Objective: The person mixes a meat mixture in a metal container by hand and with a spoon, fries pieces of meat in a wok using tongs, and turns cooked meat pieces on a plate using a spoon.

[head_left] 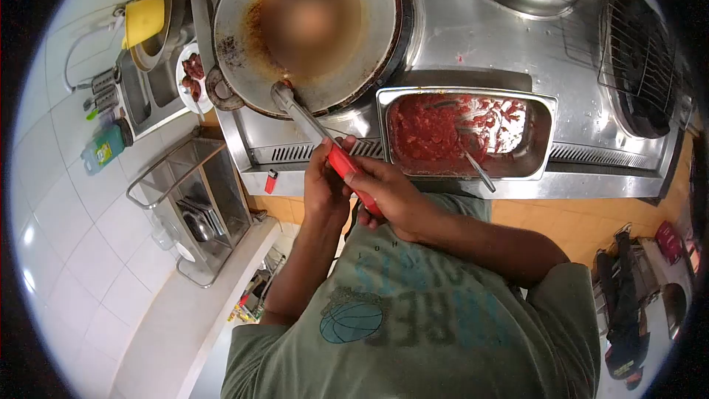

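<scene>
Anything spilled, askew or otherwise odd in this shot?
What looks like a lighter lies loose on the stove's edge, near the wok. A small reddish smear, possibly splashed, marks the steel beyond the tray. The wok's middle is blurred.

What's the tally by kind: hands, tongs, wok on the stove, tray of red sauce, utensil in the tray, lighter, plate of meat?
Left hand and right hand: 2
Tongs: 1
Wok: 1
Tray: 1
Utensil: 1
Lighter: 1
Plate: 1
Total: 8
</scene>
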Available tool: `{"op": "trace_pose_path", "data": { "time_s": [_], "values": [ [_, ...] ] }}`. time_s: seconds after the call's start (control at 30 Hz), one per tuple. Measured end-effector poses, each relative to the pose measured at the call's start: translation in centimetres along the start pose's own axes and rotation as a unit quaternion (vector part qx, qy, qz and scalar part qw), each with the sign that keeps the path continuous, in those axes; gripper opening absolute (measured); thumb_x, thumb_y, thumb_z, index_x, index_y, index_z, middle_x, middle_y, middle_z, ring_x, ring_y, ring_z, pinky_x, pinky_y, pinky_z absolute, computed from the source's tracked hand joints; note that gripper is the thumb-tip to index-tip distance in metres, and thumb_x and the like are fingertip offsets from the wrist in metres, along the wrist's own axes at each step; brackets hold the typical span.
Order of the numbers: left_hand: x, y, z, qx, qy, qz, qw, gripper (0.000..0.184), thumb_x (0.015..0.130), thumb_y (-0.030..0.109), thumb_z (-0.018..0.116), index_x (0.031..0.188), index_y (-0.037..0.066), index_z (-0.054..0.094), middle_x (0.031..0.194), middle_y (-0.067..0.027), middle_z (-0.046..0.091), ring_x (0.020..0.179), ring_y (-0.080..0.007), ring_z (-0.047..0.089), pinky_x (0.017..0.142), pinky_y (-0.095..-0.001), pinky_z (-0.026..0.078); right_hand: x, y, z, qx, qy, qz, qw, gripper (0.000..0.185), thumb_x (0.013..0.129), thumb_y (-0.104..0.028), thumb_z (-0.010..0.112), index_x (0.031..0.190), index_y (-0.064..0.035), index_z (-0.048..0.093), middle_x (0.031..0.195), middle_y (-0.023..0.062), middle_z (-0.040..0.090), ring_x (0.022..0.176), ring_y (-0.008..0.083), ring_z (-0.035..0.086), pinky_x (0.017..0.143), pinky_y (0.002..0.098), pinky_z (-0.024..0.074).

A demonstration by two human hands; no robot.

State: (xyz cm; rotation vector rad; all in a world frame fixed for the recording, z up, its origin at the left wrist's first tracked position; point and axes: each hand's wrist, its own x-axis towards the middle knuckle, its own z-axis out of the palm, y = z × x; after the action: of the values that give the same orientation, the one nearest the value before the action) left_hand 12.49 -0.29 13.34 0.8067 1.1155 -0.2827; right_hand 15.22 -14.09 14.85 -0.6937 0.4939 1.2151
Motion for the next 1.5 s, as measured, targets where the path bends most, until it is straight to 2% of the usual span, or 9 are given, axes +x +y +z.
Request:
{"op": "trace_pose_path", "data": {
  "time_s": [0.13, 0.33, 0.43, 0.53, 0.73, 0.83, 1.03, 1.23, 1.5],
  "values": [
    [-0.4, 0.8, 1.4, 0.008, 0.062, -0.014, 0.998, 0.026, 0.085, 0.033, 0.053, 0.095, 0.009, 0.049, 0.095, -0.0082, 0.061, 0.058, -0.0145, 0.054, 0.045, -0.0232, 0.041, -0.1, -0.7, 0.4, 0.061, -0.002, 0.042, 0.997, 0.032, 0.087, -0.026, 0.049, 0.112, -0.0068, 0.044, 0.082, 0.0057, 0.054, 0.041, 0.0099, 0.046, 0.033, 0.0229, 0.0321],
    [-0.6, 1.8, 2.4, 0.033, 0.063, -0.031, 0.997, 0.027, 0.084, 0.034, 0.055, 0.091, 0.009, 0.050, 0.094, -0.0071, 0.062, 0.049, -0.0118, 0.051, 0.038, -0.0210, 0.036, -0.1, -1.7, 0.3, 0.105, -0.013, 0.081, 0.991, 0.033, 0.087, -0.027, 0.049, 0.114, -0.0103, 0.040, 0.081, 0.0053, 0.053, 0.041, 0.0081, 0.042, 0.032, 0.0210, 0.0267],
    [-0.8, 2.2, 3.3, 0.038, 0.074, -0.042, 0.996, 0.027, 0.083, 0.034, 0.056, 0.090, 0.008, 0.052, 0.093, -0.0063, 0.062, 0.048, -0.0114, 0.050, 0.038, -0.0211, 0.036, -0.4, -2.7, 0.4, 0.129, -0.011, 0.110, 0.986, 0.028, 0.090, -0.021, 0.047, 0.115, -0.0105, 0.041, 0.089, 0.0053, 0.051, 0.041, 0.0057, 0.037, 0.033, 0.0177, 0.0232],
    [-0.5, 2.3, 2.6, 0.080, 0.049, -0.058, 0.994, 0.034, 0.081, 0.038, 0.056, 0.098, 0.008, 0.054, 0.090, -0.0026, 0.060, 0.061, -0.0122, 0.052, 0.043, -0.0233, 0.035, 0.0, -2.0, -0.3, 0.140, -0.018, 0.104, 0.985, 0.034, 0.087, -0.028, 0.049, 0.115, -0.0119, 0.040, 0.085, 0.0053, 0.051, 0.043, 0.0072, 0.040, 0.032, 0.0194, 0.0246],
    [-0.3, 2.4, 2.9, 0.090, 0.048, -0.071, 0.992, 0.038, 0.081, 0.040, 0.055, 0.095, 0.005, 0.058, 0.074, -0.0018, 0.057, 0.052, -0.0120, 0.048, 0.042, -0.0233, 0.034, 0.0, -2.4, -0.6, 0.159, -0.028, 0.112, 0.981, 0.031, 0.089, -0.027, 0.048, 0.115, -0.0122, 0.041, 0.086, 0.0050, 0.051, 0.043, 0.0071, 0.041, 0.032, 0.0184, 0.0238],
    [-0.4, 2.4, 3.2, 0.048, 0.060, -0.074, 0.994, 0.030, 0.083, 0.033, 0.056, 0.093, 0.005, 0.055, 0.088, -0.0056, 0.063, 0.048, -0.0109, 0.051, 0.036, -0.0203, 0.037, -0.1, -2.5, -0.7, 0.159, -0.028, 0.104, 0.981, 0.030, 0.089, -0.026, 0.048, 0.115, -0.0121, 0.041, 0.085, 0.0052, 0.052, 0.042, 0.0072, 0.040, 0.031, 0.0188, 0.0235],
    [-0.1, 2.1, 3.2, 0.038, 0.060, -0.068, 0.995, 0.027, 0.083, 0.032, 0.057, 0.093, 0.007, 0.053, 0.092, -0.0070, 0.063, 0.050, -0.0116, 0.053, 0.036, -0.0206, 0.037, -0.1, -2.6, -0.8, 0.176, -0.020, 0.112, 0.978, 0.029, 0.089, -0.026, 0.049, 0.114, -0.0119, 0.043, 0.083, 0.0051, 0.052, 0.042, 0.0071, 0.040, 0.031, 0.0190, 0.0235],
    [0.1, 2.1, 2.9, 0.088, 0.032, -0.063, 0.994, 0.039, 0.080, 0.041, 0.057, 0.097, 0.006, 0.056, 0.081, -0.0032, 0.058, 0.051, -0.0126, 0.048, 0.042, -0.0248, 0.036, -0.5, -3.4, -0.5, 0.173, -0.009, 0.128, 0.977, 0.028, 0.091, -0.023, 0.046, 0.117, -0.0116, 0.042, 0.090, 0.0053, 0.050, 0.042, 0.0043, 0.035, 0.033, 0.0167, 0.0203],
    [-0.3, 1.6, 4.2, 0.044, 0.062, -0.059, 0.995, 0.032, 0.083, 0.034, 0.055, 0.094, 0.005, 0.056, 0.088, -0.0066, 0.063, 0.049, -0.0109, 0.052, 0.037, -0.0199, 0.038, -0.8, -2.8, -1.2, 0.179, -0.018, 0.109, 0.978, 0.025, 0.090, -0.024, 0.047, 0.111, -0.0106, 0.042, 0.085, 0.0038, 0.050, 0.043, 0.0051, 0.036, 0.033, 0.0176, 0.0227]
  ]
}}
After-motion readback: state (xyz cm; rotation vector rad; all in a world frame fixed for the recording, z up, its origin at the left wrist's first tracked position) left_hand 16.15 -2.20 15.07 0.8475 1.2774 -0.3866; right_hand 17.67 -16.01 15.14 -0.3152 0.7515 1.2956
